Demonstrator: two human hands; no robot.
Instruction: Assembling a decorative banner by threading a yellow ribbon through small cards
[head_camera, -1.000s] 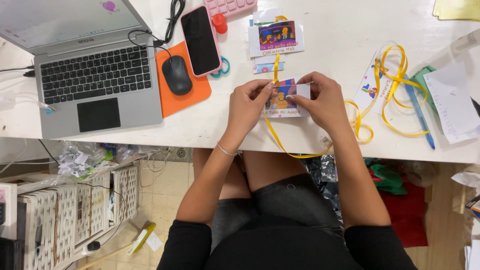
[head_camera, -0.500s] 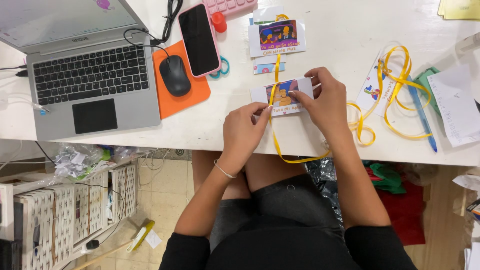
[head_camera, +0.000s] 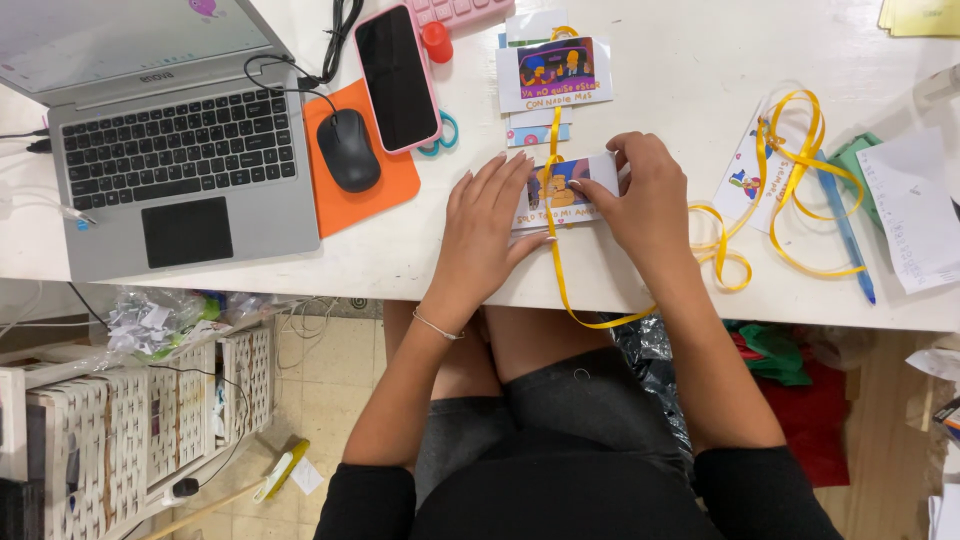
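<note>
At far left on our white table (head_camera: 700, 90) sits a grey open laptop (head_camera: 170, 150), then a black mouse (head_camera: 347, 150) on an orange pad (head_camera: 385, 180) and a pink-cased phone (head_camera: 397, 77). Our left hand (head_camera: 485, 225) lies open, fingers flat on the small picture card (head_camera: 565, 185) near the table's front edge. A yellow ribbon (head_camera: 553, 250) crosses it. Our right hand (head_camera: 645, 195) pinches its right end.

Small picture card (head_camera: 566, 190) flat on yellow ribbon (head_camera: 556, 262).
</note>
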